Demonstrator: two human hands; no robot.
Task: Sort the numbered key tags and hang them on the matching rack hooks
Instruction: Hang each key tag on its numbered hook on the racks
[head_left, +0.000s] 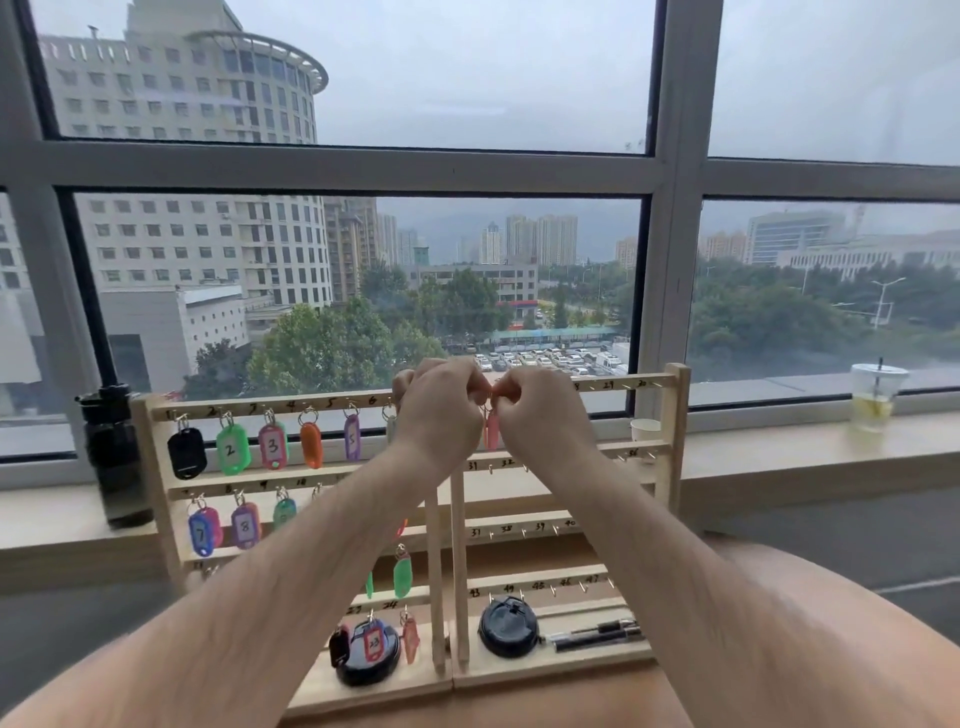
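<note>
Pinching a pink key tag (491, 431), left hand (441, 410) and right hand (540, 415) before the rack (677, 431).

I'm facing a big window (384, 78), grey frame (332, 169) splitting it into panes. Overcast daylight, flat. Outside: office blocks (197, 104), trees (322, 348), car park (545, 358). Pale wooden sill (805, 457) below, drink cup (875, 397) on it far right. Grey floor (857, 551) at right.
</note>
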